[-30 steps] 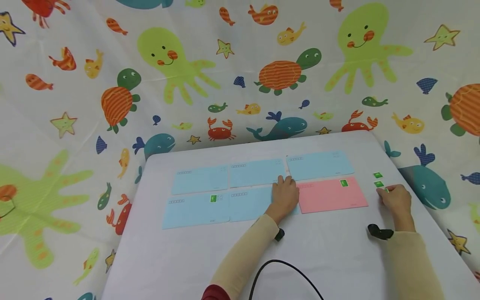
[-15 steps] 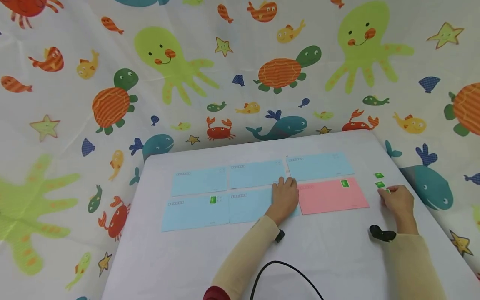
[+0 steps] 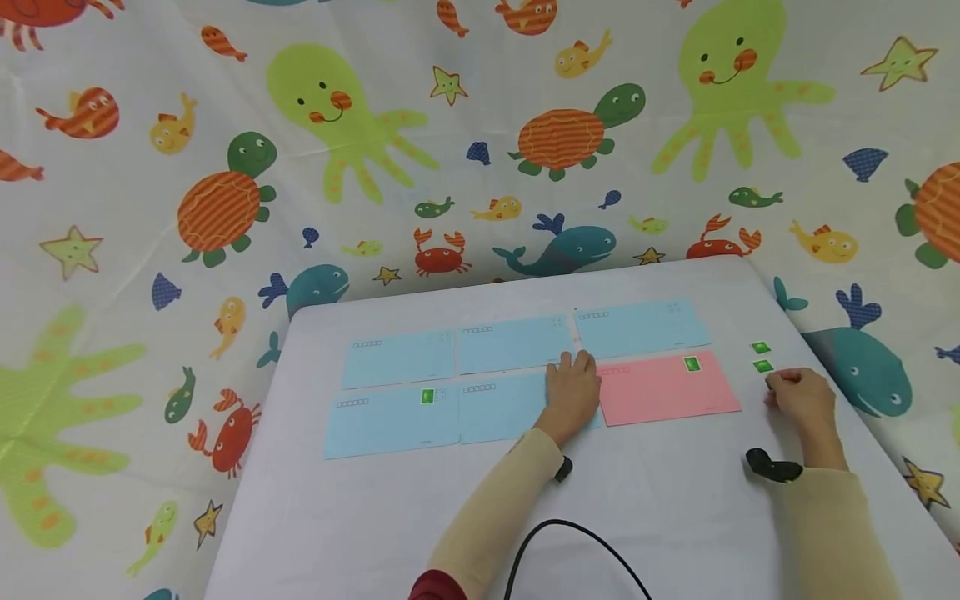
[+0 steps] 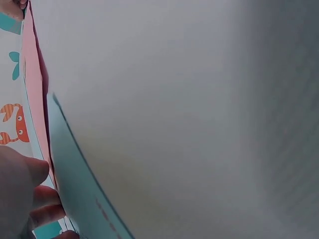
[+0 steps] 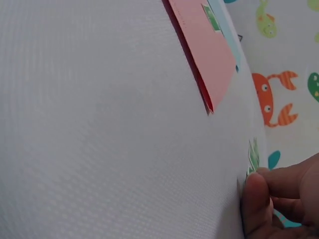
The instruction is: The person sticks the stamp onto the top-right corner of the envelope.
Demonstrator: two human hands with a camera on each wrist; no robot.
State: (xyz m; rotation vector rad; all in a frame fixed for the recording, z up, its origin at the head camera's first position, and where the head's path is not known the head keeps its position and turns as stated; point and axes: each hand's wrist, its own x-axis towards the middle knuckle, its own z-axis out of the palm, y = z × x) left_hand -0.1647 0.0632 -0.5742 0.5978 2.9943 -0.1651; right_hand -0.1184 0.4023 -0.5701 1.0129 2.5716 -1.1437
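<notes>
My left hand (image 3: 573,390) rests on the right part of a blue envelope (image 3: 501,408), its fingertips reaching the left edge of the pink envelope (image 3: 667,392). In the left wrist view, the fingers (image 4: 45,196) lie across the envelopes. On the right, my right hand (image 3: 807,408) has thumb and forefinger brought together at the tabletop, pinching a small stamp that the fingers mostly hide. Just beyond the fingertips lie two green stamps (image 3: 762,357). A green stamp (image 3: 692,363) sits on the pink envelope, and another green stamp (image 3: 427,396) on the front left blue envelope (image 3: 375,429).
Behind lies a row of blue envelopes (image 3: 397,360). All rest on a white table (image 3: 360,533), with a sea-animal curtain (image 3: 480,67) behind it. A black cable (image 3: 555,523) loops up at the front. Black wrist devices (image 3: 772,467) sit near the sleeves.
The green edge seen earlier at my right fingertips is now hidden, and that hand has drawn slightly right. My left hand stays in place. The head view has shifted a little.
</notes>
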